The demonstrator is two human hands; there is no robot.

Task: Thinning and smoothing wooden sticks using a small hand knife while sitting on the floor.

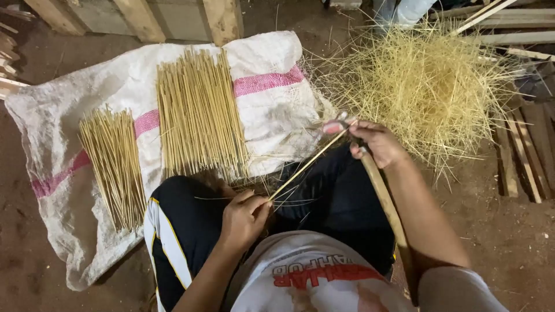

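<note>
Overhead view of a seated person working a thin bamboo stick [306,164] over the lap. Left hand [243,219]: forearm rises from the lower edge of the frame, wrist bent slightly inward, fingers curled closed around the near end of the stick, thumb pressed on top. Right hand [378,143]: arm extends forward from the lower right, elbow low, wrist turned inward; fingers are clenched around the handle of a tool [338,124] with a pinkish-red head, held against the far end of the stick. A long wooden shaft [384,199] runs along the underside of the right forearm toward the body; whether it is the tool's handle cannot be told. The stick lies diagonally between the two hands, low at the left hand and rising toward the right, above the dark trousers [335,196].

Surroundings: a white woven sack [272,121] with pink stripes is spread on the dirt floor ahead of the knees. On it lie two bundles of straight sticks, a larger bundle [199,112] near the centre and a smaller bundle [113,164] to its left, well apart from each other. A loose heap of pale shavings [428,86] lies just beyond the right hand. Wooden slats [523,150] lie at the far right.
</note>
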